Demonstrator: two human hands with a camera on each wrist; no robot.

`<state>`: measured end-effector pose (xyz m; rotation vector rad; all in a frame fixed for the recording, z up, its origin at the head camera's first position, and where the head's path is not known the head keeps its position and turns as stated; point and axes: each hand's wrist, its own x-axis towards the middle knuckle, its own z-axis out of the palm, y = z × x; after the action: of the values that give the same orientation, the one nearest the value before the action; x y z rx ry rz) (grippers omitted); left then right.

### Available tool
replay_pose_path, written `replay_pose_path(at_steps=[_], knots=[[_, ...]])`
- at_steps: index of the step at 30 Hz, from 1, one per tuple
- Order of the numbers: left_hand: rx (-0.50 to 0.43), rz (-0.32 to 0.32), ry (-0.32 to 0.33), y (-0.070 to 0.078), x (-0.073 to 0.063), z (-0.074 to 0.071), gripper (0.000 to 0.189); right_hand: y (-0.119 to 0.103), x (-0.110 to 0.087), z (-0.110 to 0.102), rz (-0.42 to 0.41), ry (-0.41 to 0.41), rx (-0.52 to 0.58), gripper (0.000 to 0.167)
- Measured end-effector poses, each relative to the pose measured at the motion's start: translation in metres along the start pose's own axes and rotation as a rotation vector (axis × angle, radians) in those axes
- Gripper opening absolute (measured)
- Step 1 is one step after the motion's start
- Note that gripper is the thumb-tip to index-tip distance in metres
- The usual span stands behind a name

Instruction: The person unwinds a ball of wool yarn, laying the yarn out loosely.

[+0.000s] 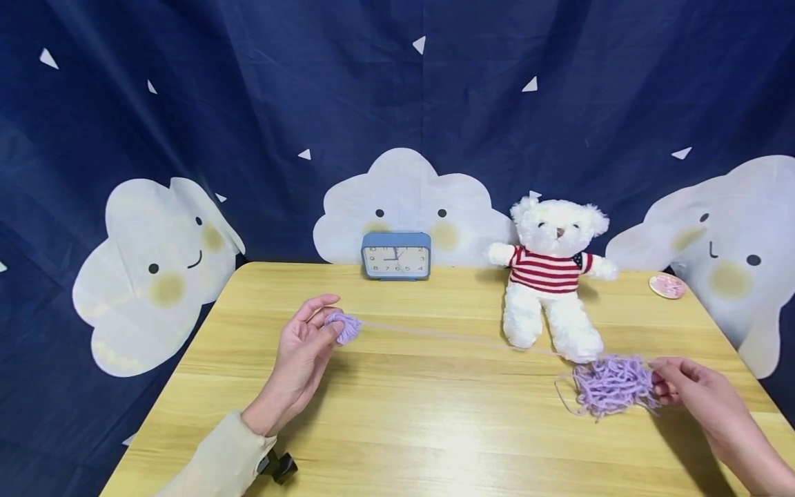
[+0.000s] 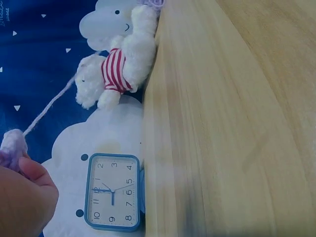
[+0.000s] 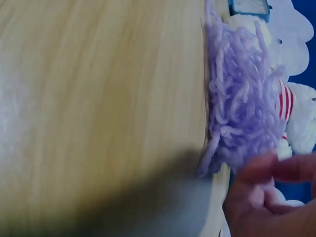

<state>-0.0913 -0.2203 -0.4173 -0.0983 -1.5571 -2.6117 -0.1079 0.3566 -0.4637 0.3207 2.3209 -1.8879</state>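
Observation:
Above the left part of the table, my left hand [image 1: 304, 352] pinches a small wound bundle of purple yarn [image 1: 345, 327] between thumb and fingers. In the left wrist view, that yarn bundle [image 2: 14, 143] shows at the left edge, a strand [image 2: 49, 106] leading away from it. The strand stretches taut across to a loose, tangled heap of purple yarn [image 1: 611, 385] at the right. My right hand [image 1: 702, 393] has its curled thumb and fingers at the heap's right edge, pinching it. The right wrist view shows the yarn heap [image 3: 242, 94] close up, just beyond the fingertips.
A white teddy bear [image 1: 546, 273] in a striped shirt sits behind the yarn heap. At the back edge of the wooden table [image 1: 435, 428] stands a blue alarm clock [image 1: 396, 255]. A round pink disc [image 1: 667, 286] lies far right. A dark blue curtain [image 1: 267, 103] hangs behind.

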Motion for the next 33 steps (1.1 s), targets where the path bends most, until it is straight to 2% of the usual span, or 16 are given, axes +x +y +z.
replay_pose_path(at_steps=[4, 7, 10, 12, 17, 19, 21, 24, 28, 33], knots=[[-0.013, 0.008, 0.014, 0.000, 0.000, 0.001, 0.037, -0.002, 0.001, 0.000, 0.032, -0.084, -0.082, 0.031], [-0.025, 0.011, 0.013, -0.001, 0.002, 0.002, 0.036, -0.003, -0.001, 0.002, 0.010, -0.084, -0.101, 0.034], [-0.033, 0.013, 0.012, -0.001, 0.003, 0.003, 0.037, -0.004, -0.004, 0.006, -0.035, -0.047, -0.089, 0.038], [-0.039, 0.011, 0.011, -0.002, 0.003, 0.004, 0.036, -0.007, -0.007, 0.008, -0.060, -0.004, -0.047, 0.040], [-0.042, -0.002, 0.011, -0.003, 0.003, 0.005, 0.035, -0.019, -0.015, 0.023, -0.133, 0.101, 0.176, 0.035], [-0.039, -0.005, 0.015, -0.003, 0.003, 0.006, 0.035, -0.024, -0.018, 0.033, -0.169, 0.115, 0.247, 0.032], [-0.038, -0.008, 0.012, -0.003, 0.003, 0.006, 0.034, -0.031, -0.020, 0.045, -0.201, 0.106, 0.268, 0.028], [-0.037, -0.018, 0.006, -0.004, 0.003, 0.007, 0.034, -0.041, -0.020, 0.065, -0.245, 0.038, 0.234, 0.023], [-0.032, -0.024, 0.007, -0.004, 0.002, 0.008, 0.034, -0.053, -0.019, 0.096, -0.273, -0.105, 0.165, 0.020], [-0.028, -0.025, -0.011, -0.005, 0.001, 0.009, 0.035, -0.068, -0.018, 0.129, -0.245, -0.324, 0.110, 0.028]])
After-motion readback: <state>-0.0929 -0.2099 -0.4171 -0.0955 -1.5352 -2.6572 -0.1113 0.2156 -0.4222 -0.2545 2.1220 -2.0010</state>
